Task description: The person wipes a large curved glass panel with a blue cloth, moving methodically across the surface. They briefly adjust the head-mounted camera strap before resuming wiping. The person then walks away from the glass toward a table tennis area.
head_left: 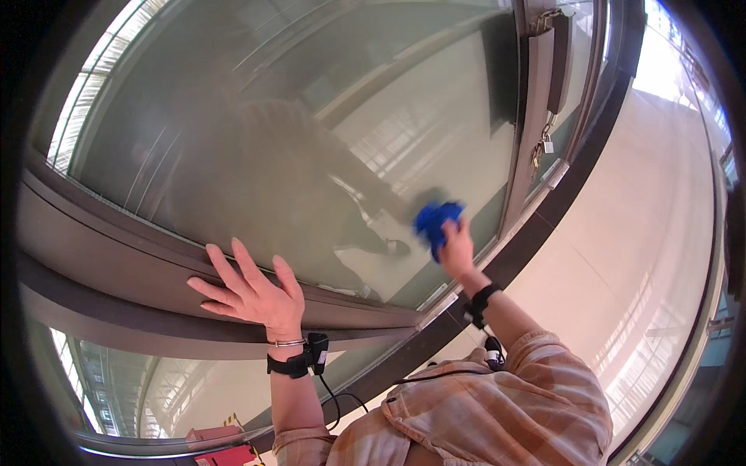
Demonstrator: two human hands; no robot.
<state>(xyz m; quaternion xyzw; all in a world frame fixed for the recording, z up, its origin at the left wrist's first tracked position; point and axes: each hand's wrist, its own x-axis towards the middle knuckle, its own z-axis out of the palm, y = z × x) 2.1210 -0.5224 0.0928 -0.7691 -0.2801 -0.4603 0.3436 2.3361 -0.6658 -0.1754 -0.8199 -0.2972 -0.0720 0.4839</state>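
A blue cloth (437,224) is bunched in my right hand (457,250), against or close to the large glass pane (264,163) near its lower right part. The fingers are closed round the cloth, and its edge is slightly blurred. My left hand (260,293) lies with fingers spread on the brown metal frame (148,245) along the pane's edge, its fingertips reaching the glass border. Nothing is in it. Dim reflections of an arm and of bright windows show in the glass.
At the right, a brown door handle (538,85) carries a chain with a padlock (549,146). A dark floor strip (536,233) borders pale floor tiles (614,210). Red objects (225,456) lie at the lower left. Cables (336,404) hang from my wristbands.
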